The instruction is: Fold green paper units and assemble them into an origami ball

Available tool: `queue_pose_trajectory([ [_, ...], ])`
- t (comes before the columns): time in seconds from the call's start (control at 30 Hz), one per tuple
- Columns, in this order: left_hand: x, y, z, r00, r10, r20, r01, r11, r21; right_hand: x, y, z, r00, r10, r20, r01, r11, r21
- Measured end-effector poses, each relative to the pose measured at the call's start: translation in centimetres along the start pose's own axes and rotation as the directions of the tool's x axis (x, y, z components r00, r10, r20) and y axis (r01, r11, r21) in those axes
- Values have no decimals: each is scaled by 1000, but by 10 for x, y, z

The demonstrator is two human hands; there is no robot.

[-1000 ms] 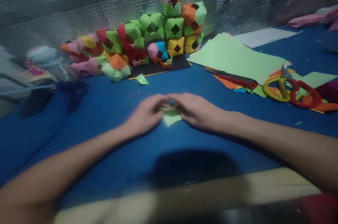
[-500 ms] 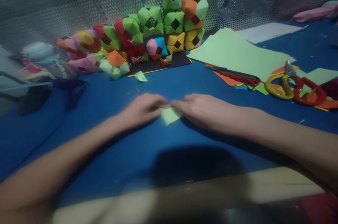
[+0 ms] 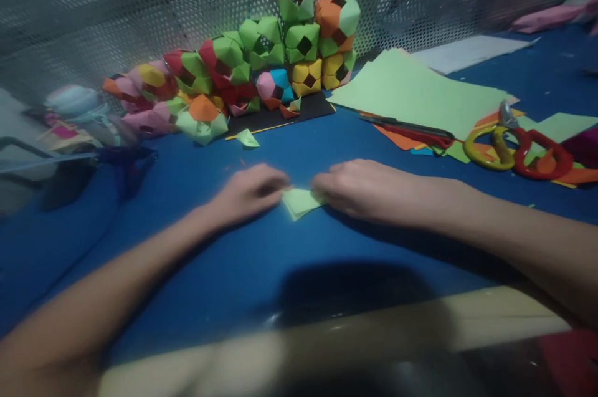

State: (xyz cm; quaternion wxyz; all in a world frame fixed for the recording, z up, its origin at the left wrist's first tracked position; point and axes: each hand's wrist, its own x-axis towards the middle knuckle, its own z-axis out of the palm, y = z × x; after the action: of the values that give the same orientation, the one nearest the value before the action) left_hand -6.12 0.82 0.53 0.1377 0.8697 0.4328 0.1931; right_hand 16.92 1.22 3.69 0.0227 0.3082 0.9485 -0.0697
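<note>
A small folded piece of light green paper [image 3: 300,202] lies on the blue table, between my two hands. My left hand [image 3: 255,190] pinches its left corner, thumb and fingers pressed together. At the right corner my right hand [image 3: 357,190] grips the paper with curled fingers; the fingertips are partly hidden. Beyond the hands is a little folded green paper piece [image 3: 247,139]. Behind it rise stacked origami paper balls [image 3: 265,42] in green, orange, pink, red and yellow, some on a black sheet [image 3: 303,111].
On the right lie a stack of light green paper [image 3: 420,88], scissors with yellow and red handles [image 3: 544,155], a black and red cutter-like tool [image 3: 411,129] and coloured scraps. A perforated metal panel [image 3: 187,4] stands behind. At left is a blurred pale blue bundle [image 3: 75,101].
My right hand has shifted slightly right along the paper, so the gap between my hands is wider and more of its upper edge shows. The view has also shifted a little.
</note>
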Motion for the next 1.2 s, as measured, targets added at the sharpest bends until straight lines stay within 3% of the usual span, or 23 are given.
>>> queue_pose_trajectory([
  [0.37, 2, 1, -1, 1000, 5, 14, -5, 1000, 3, 1, 1, 5, 998, -44, -41, 41, 996, -76],
  [0.5, 2, 3, 3, 998, -17, -53, 16, 1000, -13, 7, 4, 12, 983, 37, -178, -23, 997, 77],
  [0.67, -1, 14, 8, 981, -166, -99, 149, 976, -161, 12, 6, 13, 930, 231, -287, -110, 918, 381],
  [0.9, -1, 17, 12, 939, -318, -129, 262, 908, -327, 14, 6, 19, 938, 186, -292, -17, 868, 497],
  [1.2, 1, 24, 11, 921, -386, -53, 322, 831, -454, 16, 8, 15, 914, 294, -278, -38, 746, 665],
])
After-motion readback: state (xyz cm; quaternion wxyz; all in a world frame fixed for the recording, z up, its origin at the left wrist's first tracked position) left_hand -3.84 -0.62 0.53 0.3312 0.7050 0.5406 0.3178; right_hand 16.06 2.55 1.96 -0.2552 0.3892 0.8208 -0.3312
